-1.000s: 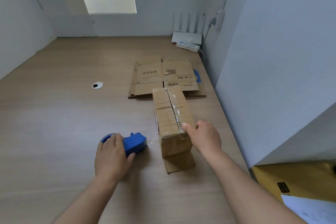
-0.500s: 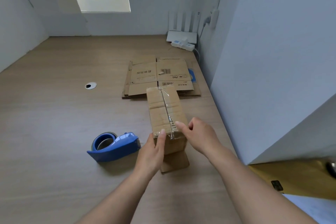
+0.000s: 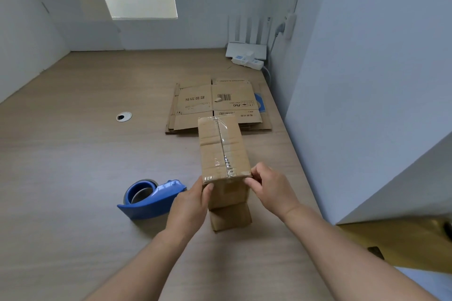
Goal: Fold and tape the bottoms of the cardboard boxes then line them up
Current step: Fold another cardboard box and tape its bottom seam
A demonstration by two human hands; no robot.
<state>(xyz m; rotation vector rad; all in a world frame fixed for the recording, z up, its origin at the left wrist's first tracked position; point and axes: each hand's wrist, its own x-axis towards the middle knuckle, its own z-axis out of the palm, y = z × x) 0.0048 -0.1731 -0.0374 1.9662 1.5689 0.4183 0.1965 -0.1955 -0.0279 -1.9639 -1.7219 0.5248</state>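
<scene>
A small brown cardboard box [image 3: 221, 146] stands on the wooden table [image 3: 73, 178] with its taped bottom facing up; clear tape runs along the centre seam and over the near edge. My left hand [image 3: 189, 205] holds the box's near left corner, thumb on the near face. My right hand [image 3: 270, 189] grips the near right corner. A blue tape dispenser [image 3: 149, 197] lies on the table left of my left hand, untouched. A stack of flattened cardboard boxes [image 3: 217, 102] lies behind the box.
A white partition wall [image 3: 367, 80] runs close along the right side. A router and a power strip [image 3: 247, 61] sit at the far right corner. A round cable hole [image 3: 124, 116] is in the table to the left. A yellow surface [image 3: 396, 239] lies at the lower right.
My left hand let go of the tape dispenser, left it on the table, and moved right onto the box's near left corner. My right hand stayed at the near right corner.
</scene>
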